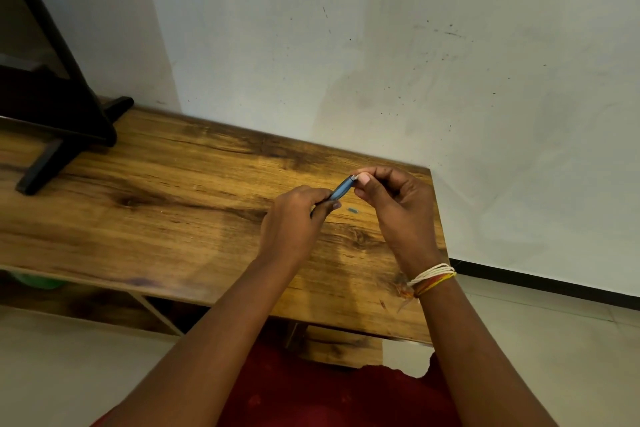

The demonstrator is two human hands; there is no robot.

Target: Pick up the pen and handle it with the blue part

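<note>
A dark red garment (pixel 311 395) fills the bottom edge at six o'clock, and both bare forearms rise from it toward the middle of the view. The right wrist carries a bundle of white, yellow and orange threads (pixel 433 279).

Above the wooden table (pixel 156 218), the left hand (pixel 294 218) has its fingers curled round the lower end of a slim blue pen-like barrel (pixel 340 191), which slants up toward one o'clock. The right hand (pixel 398 211) meets it from the three o'clock side, thumb and forefinger pinching the small pale tip (pixel 354 178) at the barrel's upper end; its other fingers are folded in toward the palm. The barrel is held clear of the tabletop, between the two hands, close to the table's far right corner.

Just below the barrel, at about five o'clock from it, a small blue piece (pixel 352 210) lies on the wood between the hands; what it is cannot be told.

At ten o'clock, a black stand (pixel 69 135) with splayed feet rests on the table's far left part. A pale scuffed wall (pixel 381 45) runs behind, and light floor tiles (pixel 554 340) show at four o'clock.
</note>
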